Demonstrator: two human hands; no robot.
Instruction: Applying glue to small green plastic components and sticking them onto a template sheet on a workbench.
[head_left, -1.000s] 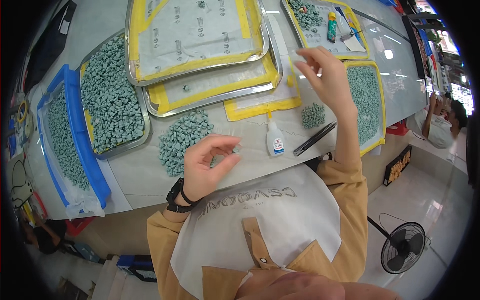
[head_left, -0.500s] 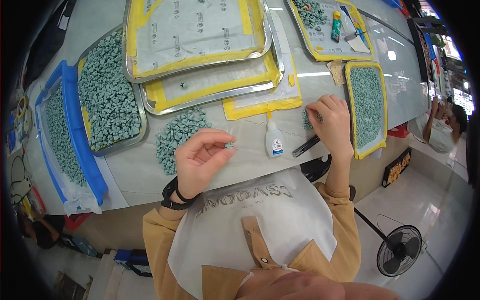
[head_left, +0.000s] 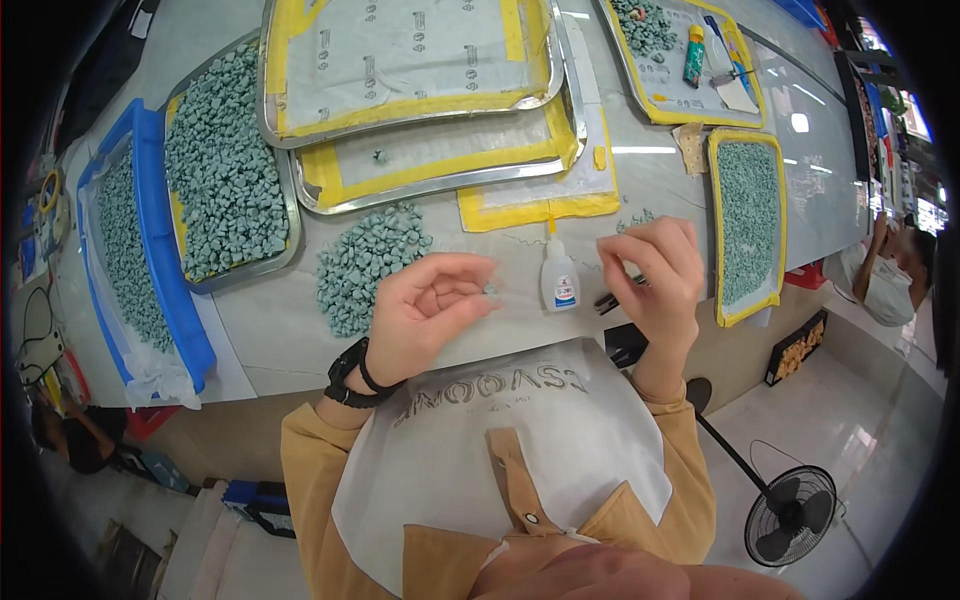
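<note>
One small green stone (head_left: 490, 289) sits pinched in the left hand (head_left: 432, 312) grip, while the right hand (head_left: 652, 278) grip clasps dark tweezers (head_left: 618, 296).

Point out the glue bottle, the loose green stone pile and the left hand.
glue bottle (head_left: 560, 283), head view, on its white body.
loose green stone pile (head_left: 365, 262), head view, pile's middle.
left hand (head_left: 425, 315), head view, palm.

**Hidden, cropped or unclear**

The dark tool (head_left: 622, 296) is mostly covered by the right hand (head_left: 655, 280); its kind cannot be told. A tiny green piece (head_left: 490, 290) at the left hand (head_left: 430, 310) fingertips is too small to make out. The top tray (head_left: 400, 60) is cut off by the upper edge. Label print on the glue bottle (head_left: 560, 280) is blurred.
</note>
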